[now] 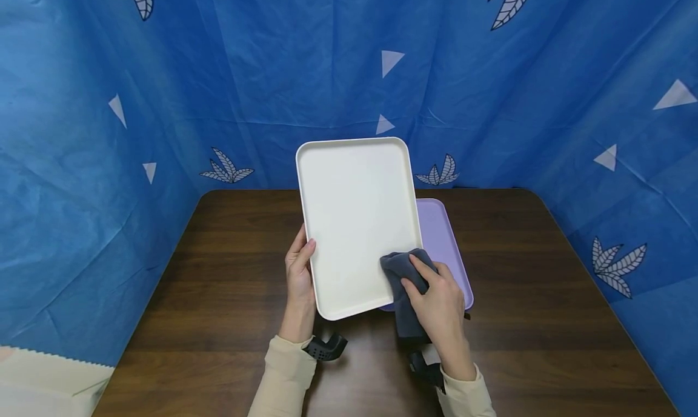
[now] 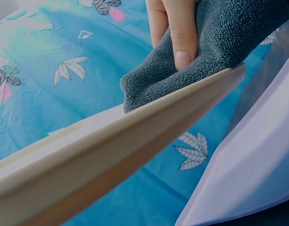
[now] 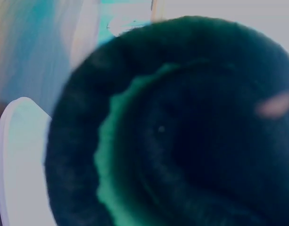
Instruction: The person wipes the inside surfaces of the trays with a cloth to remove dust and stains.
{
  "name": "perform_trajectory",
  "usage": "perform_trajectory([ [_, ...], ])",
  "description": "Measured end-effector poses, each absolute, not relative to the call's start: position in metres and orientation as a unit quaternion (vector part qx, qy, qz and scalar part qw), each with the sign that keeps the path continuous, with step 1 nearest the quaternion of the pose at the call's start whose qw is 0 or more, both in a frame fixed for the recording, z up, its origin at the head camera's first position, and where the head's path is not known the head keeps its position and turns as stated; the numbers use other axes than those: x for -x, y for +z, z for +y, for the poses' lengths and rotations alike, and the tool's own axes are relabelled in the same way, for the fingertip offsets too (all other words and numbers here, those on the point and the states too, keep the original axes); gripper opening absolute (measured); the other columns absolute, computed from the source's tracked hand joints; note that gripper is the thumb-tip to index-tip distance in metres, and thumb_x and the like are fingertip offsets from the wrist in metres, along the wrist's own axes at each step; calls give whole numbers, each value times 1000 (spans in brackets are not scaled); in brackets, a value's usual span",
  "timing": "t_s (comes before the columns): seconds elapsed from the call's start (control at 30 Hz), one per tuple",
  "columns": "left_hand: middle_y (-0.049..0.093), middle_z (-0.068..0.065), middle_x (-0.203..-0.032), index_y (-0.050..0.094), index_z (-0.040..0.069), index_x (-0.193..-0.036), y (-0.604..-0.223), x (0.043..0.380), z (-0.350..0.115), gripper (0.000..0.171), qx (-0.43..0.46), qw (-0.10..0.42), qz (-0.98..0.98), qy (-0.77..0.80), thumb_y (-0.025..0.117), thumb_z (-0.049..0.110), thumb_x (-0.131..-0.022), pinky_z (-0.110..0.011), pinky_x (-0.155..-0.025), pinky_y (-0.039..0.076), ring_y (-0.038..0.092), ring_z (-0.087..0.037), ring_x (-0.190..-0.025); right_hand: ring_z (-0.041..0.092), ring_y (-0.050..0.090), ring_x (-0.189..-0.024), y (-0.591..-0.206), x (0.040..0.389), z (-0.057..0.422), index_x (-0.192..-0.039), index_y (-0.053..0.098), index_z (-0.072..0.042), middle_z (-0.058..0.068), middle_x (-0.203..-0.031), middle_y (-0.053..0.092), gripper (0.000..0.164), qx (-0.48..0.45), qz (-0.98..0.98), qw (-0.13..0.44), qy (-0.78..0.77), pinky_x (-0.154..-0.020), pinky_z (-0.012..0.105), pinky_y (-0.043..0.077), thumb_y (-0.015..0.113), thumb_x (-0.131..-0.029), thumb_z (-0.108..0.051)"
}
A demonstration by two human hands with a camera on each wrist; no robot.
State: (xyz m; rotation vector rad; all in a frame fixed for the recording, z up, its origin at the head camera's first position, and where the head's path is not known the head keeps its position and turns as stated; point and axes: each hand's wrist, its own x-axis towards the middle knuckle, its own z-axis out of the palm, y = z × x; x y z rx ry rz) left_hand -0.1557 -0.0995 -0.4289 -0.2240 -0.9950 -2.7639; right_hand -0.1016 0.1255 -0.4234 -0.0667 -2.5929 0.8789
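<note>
A white rectangular tray (image 1: 357,217) is held up, tilted toward the head camera, above the table. My left hand (image 1: 300,271) grips its left edge, thumb on the rim and fingers behind. In my right hand (image 1: 440,302) is a dark grey cloth (image 1: 406,283), which lies against the tray's lower right part and hangs below its edge. The left wrist view shows the cloth's terry texture (image 2: 215,42) and right-hand fingers (image 2: 182,42) pressing it over the tray's rim (image 2: 149,127). Up close, the blurred cloth (image 3: 87,122) fills most of the right wrist view.
A purple tray (image 1: 444,247) lies on the brown wooden table (image 1: 523,296), partly hidden behind the white one. A blue patterned curtain (image 1: 283,71) hangs around the table's back and sides. Pale fabric (image 1: 49,380) shows at the lower left corner.
</note>
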Motion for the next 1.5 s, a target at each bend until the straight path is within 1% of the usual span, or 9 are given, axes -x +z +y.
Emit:
perform_trajectory([
  [0.17, 71, -1, -117, 63, 12, -132, -429, 156, -99, 41, 77, 96, -332, -935, 45, -3, -98, -26, -81, 57, 71, -13, -99, 38, 65, -101, -424, 101, 125, -123, 69, -15, 21, -111, 65, 50, 32, -924, 198, 327, -81, 54, 52, 83, -76, -18],
  [0.33, 72, 0, -116, 64, 13, -130, -430, 157, -100, 39, 68, 102, -338, -933, 46, -2, -98, -24, -80, 57, 71, -11, -97, 39, 65, -101, -424, 100, 121, -124, 69, -15, 22, -111, 66, 49, 36, -924, 192, 330, -82, 54, 52, 82, -77, -19],
  [0.57, 72, -1, -116, 64, 12, -130, -432, 158, -101, 39, 70, 108, -341, -931, 45, -1, -99, -24, -81, 57, 71, -12, -98, 38, 65, -97, -422, 96, 113, -123, 69, -14, 21, -107, 66, 49, 23, -924, 202, 324, -77, 53, 53, 82, -76, -17],
  [0.67, 72, -1, -117, 64, 12, -130, -431, 158, -101, 39, 69, 108, -342, -931, 45, -1, -99, -24, -81, 57, 71, -12, -98, 37, 65, -94, -422, 95, 109, -124, 69, -13, 21, -106, 66, 49, 14, -926, 197, 321, -75, 52, 53, 82, -77, -16],
  [0.83, 72, 0, -116, 64, 12, -130, -430, 157, -100, 40, 68, 108, -340, -932, 45, -2, -98, -24, -80, 57, 71, -11, -98, 36, 66, -89, -421, 90, 97, -123, 70, -14, 20, -104, 65, 50, -16, -928, 197, 316, -71, 49, 54, 84, -75, -16],
  [0.97, 72, 0, -117, 63, 12, -131, -431, 157, -100, 40, 66, 109, -342, -931, 46, -2, -98, -23, -81, 57, 71, -11, -98, 32, 67, -85, -420, 86, 86, -121, 71, -16, 16, -104, 64, 50, -44, -929, 204, 305, -68, 45, 55, 86, -74, -18],
  [1.27, 71, -1, -116, 66, 13, -127, -431, 158, -98, 40, 58, 109, -328, -937, 44, -3, -98, -23, -82, 56, 70, -11, -97, 26, 67, -94, -413, 80, 63, -119, 72, -18, 11, -107, 65, 51, -111, -922, 222, 298, -72, 40, 57, 88, -70, -19],
  [1.5, 72, 1, -114, 66, 15, -128, -430, 158, -96, 41, 36, 103, -332, -937, 42, -2, -99, -21, -81, 55, 70, -10, -96, 22, 66, -93, -409, 77, 47, -119, 72, -19, 9, -105, 66, 51, -154, -916, 223, 294, -72, 37, 57, 88, -70, -21],
])
